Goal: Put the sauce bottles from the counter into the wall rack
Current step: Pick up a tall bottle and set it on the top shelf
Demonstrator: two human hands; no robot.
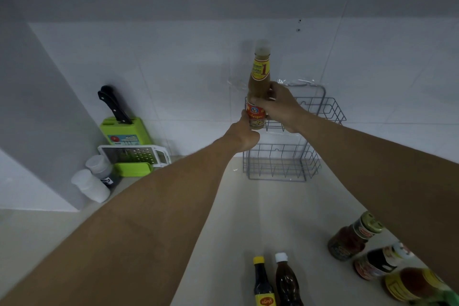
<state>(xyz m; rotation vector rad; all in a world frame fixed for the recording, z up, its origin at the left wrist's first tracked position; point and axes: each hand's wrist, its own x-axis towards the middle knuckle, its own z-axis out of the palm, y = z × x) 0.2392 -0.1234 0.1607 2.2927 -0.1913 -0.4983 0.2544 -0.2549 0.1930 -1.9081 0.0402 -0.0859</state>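
**Tan sauce bottle held at the wall rack's top tier**

Both arms reach out over the pale counter (248, 218) toward the grey wire wall rack (320, 112), which has 2 tiers fixed to the white tiled wall. The tan sauce bottle (259, 77) stands upright at the left end of the upper tier, its red and yellow label facing the room and its pale cap well above the wire. Whether its base already sits inside the basket is hidden by the hands. The left hand (244, 136) is closed around the bottle's bottom from below. The right hand (278, 107) is wrapped around its middle from the right side.

The lower tier (278, 166) holds nothing that shows. On the counter near the bottom edge wait a dark bottle with a yellow cap (262, 283) and, just beside it, a brown bottle with a white cap (285, 281). Further right, partly behind the right forearm, lie a jar with a green lid (352, 238), a dark bottle (380, 263) and a yellow-labelled bottle (412, 283).

At the left wall stand a green knife block (126, 131), a white grater (134, 155) and 2 white-capped shakers (92, 184).
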